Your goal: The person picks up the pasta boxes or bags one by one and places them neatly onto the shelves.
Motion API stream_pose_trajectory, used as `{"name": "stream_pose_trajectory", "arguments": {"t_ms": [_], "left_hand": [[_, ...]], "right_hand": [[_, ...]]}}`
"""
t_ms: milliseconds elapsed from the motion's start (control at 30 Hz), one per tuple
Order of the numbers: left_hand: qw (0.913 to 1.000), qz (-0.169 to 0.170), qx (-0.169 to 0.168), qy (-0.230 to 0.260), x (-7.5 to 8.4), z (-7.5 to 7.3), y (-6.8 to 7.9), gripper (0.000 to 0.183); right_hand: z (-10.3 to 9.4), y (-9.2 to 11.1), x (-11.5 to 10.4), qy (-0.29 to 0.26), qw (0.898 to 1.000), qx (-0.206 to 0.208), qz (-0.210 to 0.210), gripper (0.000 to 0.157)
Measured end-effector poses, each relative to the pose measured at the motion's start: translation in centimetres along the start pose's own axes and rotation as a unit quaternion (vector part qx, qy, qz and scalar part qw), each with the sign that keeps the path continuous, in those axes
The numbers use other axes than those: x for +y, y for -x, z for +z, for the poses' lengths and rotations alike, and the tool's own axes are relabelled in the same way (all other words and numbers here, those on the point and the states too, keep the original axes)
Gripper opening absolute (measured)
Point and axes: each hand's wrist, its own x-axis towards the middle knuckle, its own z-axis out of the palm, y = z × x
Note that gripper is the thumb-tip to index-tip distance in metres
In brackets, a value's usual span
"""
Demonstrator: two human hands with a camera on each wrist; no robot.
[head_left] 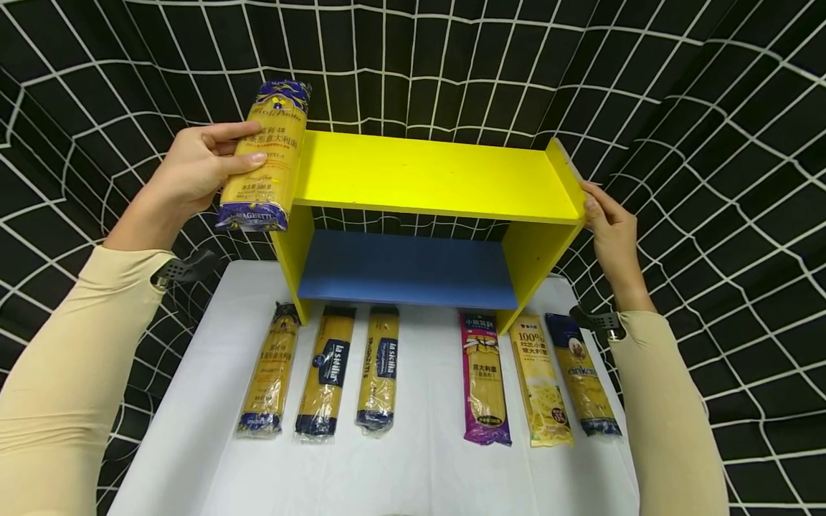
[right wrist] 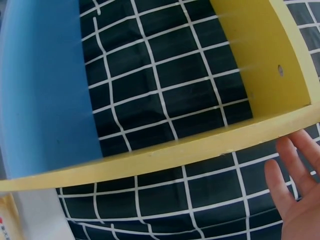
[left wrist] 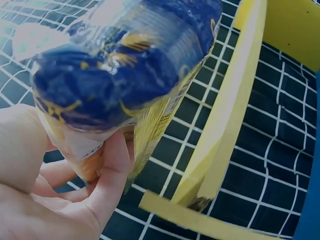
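Note:
My left hand (head_left: 200, 161) grips a spaghetti pack (head_left: 271, 158), thumb across its front, at the left end of the yellow shelf unit (head_left: 439, 175). The pack is a clear yellow bag with blue ends; it stands nearly upright, leaning slightly, and hides the unit's upper left side. In the left wrist view the pack's blue end (left wrist: 125, 75) faces the camera, with fingers (left wrist: 112, 165) around its body. At the unit's other end, my right hand (head_left: 609, 229) touches the outer face of the right side panel. Its fingers (right wrist: 295, 165) look extended in the right wrist view.
The unit has a blue lower board (head_left: 406, 269) and stands on a white-covered table (head_left: 413, 473). Several pasta packs lie in front, among them a la sicilia pack (head_left: 325, 373) at left and a purple-edged pack (head_left: 484, 380) at right. Black gridded cloth (head_left: 439, 64) surrounds the table.

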Motion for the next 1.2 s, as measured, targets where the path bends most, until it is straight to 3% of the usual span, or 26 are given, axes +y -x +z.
{"name": "stream_pose_trajectory", "arguments": {"t_ms": [467, 967, 1200], "left_hand": [[0.9952, 0.004, 0.006, -0.098, -1.1, 2.4, -1.2, 0.069], [0.9699, -0.002, 0.010, -0.243, -1.0, 3.5, -1.0, 0.065], [0.9596, -0.007, 0.020, -0.280, -0.8, 3.7, -1.4, 0.064]], "right_hand": [[0.2, 0.0, 0.0, 0.009, 1.000, 0.005, 0.003, 0.041], [0.2, 0.0, 0.1, 0.011, 1.000, 0.007, -0.003, 0.041], [0.2, 0.1, 0.0, 0.016, 1.000, 0.012, -0.003, 0.040]]}}
